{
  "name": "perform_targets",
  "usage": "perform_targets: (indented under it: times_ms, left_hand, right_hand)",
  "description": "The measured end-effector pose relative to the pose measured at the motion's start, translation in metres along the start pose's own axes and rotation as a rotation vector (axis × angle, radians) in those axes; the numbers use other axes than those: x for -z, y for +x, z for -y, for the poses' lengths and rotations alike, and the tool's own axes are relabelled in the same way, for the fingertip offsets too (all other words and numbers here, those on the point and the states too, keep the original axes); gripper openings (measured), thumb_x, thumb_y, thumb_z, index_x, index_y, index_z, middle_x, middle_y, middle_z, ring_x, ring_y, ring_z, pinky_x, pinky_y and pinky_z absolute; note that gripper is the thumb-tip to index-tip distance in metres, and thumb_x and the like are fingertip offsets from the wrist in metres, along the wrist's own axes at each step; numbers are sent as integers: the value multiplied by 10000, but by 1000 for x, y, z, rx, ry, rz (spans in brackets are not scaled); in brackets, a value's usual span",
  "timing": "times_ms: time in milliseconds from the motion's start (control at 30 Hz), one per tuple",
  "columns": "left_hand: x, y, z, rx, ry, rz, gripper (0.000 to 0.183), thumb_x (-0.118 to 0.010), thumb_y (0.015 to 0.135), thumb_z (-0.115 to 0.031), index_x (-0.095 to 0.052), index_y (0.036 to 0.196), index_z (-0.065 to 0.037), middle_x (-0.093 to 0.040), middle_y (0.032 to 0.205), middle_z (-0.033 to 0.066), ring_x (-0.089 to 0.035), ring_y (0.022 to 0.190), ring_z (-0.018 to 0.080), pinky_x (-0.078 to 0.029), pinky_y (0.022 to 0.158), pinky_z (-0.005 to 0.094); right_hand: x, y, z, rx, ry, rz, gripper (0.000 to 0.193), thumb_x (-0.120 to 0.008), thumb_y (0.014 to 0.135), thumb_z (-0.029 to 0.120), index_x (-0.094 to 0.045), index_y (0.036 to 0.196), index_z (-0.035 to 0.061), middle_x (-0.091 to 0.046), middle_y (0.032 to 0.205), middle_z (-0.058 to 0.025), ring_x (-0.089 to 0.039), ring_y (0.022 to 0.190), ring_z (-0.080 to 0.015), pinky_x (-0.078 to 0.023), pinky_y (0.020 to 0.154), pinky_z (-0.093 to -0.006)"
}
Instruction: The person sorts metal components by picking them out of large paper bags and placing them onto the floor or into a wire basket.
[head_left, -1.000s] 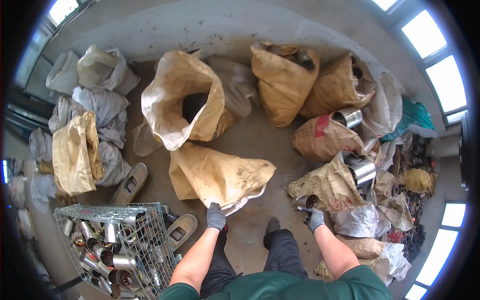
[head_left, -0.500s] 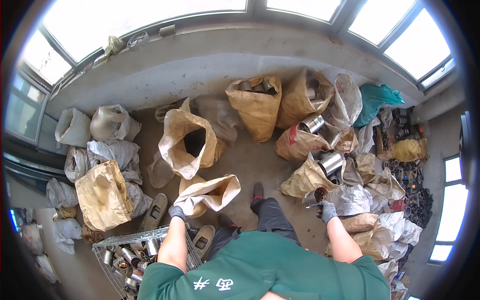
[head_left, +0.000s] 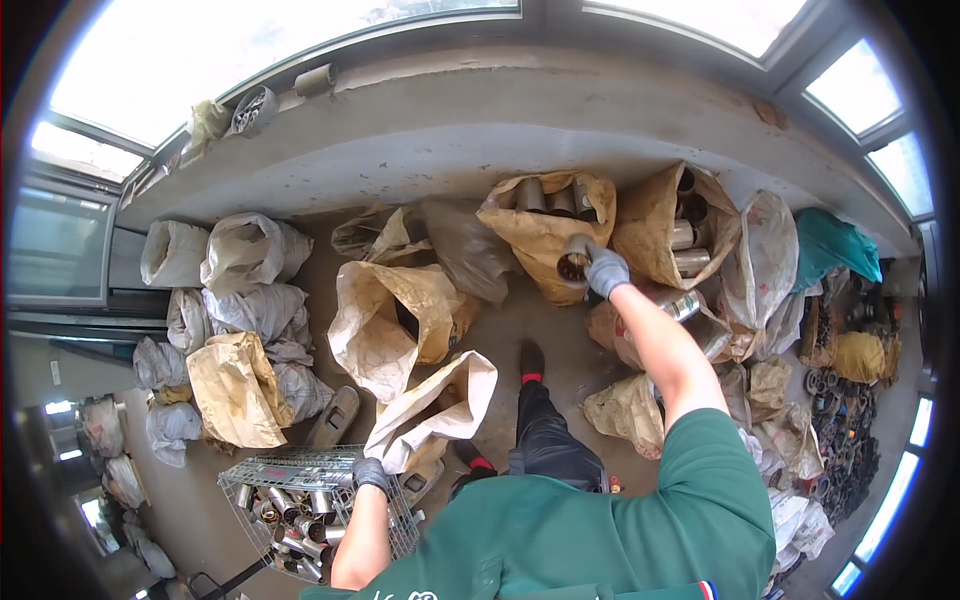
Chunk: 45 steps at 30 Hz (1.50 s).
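Note:
My right hand [head_left: 607, 268], in a grey glove, is closed on an open-ended metal cylinder [head_left: 573, 266] with a brownish inside. It is at the front of a tan sack [head_left: 530, 240] whose mouth shows several similar cylinders. My gloved left hand [head_left: 370, 472] is closed on the lower left edge of a pale, open sack [head_left: 468, 400]; its fingertips are partly hidden. Close beside that hand is a wire basket [head_left: 290, 468] holding several silvery metal cylinders. Another wide-mouthed tan sack [head_left: 375, 345] stands just beyond the pale one.
A second tan sack [head_left: 645, 225] of cylinders stands farther right, beside a white sack [head_left: 765, 250] and a teal bag [head_left: 835, 248]. More sacks line the left, including a flat tan one [head_left: 232, 390]. Dark ring-shaped parts [head_left: 845, 440] are heaped at far right. A windowed wall runs behind.
My right arm has swung from the near right up to the far middle sack, carrying the metal cylinder. My left hand stays at the pale sack. The whole view has shifted and turned.

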<state>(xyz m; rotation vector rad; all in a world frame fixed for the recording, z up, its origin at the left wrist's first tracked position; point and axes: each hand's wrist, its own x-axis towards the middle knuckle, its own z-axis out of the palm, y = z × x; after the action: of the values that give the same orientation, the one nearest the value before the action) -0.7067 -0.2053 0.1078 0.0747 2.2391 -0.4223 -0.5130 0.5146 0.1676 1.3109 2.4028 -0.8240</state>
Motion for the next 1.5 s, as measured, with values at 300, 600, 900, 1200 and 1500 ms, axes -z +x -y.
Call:
perform_targets:
  times_ms: [300,600,900,1200,1500]
  left_hand:
    - [44,-127,-116,-127,-1207,-144,527,-481,730,55,-569,1249,62,-653,1146,190,-635,1030,280,-506,884,358]
    - [32,-130,-111,-225,-1357,-168,502,-498,672,65,-592,1164,85,-657,1048,165,-637,926,270,-505,849,338]
    - [47,-93,-174,-55,-1426,198,523,-501,751,56,-561,1255,-67,-642,1015,156,-646,831,306,-549,655,433]
    - [69,-84,-191,-225,-1595,370,394,-647,734,38,-584,1120,-11,-637,996,120,-642,883,292,-569,750,404]
    - [18,-84,-210,-777,-688,319,434,-651,906,-154,-551,1326,-105,-657,1064,44,-622,886,160,-532,741,324]
  right_hand:
    - [-6,168,-7,49,-326,-37,380,-544,917,217,-594,1262,66,-623,1263,-205,-604,1166,-348,-500,958,-419]
    - [-186,-97,93,-318,985,732,1050,-778,689,648,-370,1441,40,-517,1341,-232,-491,1240,-374,-404,1023,-523]
    - [-199,-140,80,37,1053,1,314,-537,848,130,-660,1121,33,-614,723,-81,-576,570,-195,-489,523,-326]
    - [-81,-192,64,108,1061,92,399,-536,885,144,-610,1247,-8,-698,962,-92,-636,816,-185,-519,734,-313]
    - [-85,-248,-62,-62,757,-250,477,-709,852,158,-583,1280,-10,-668,1051,-124,-627,916,-197,-501,876,-304]
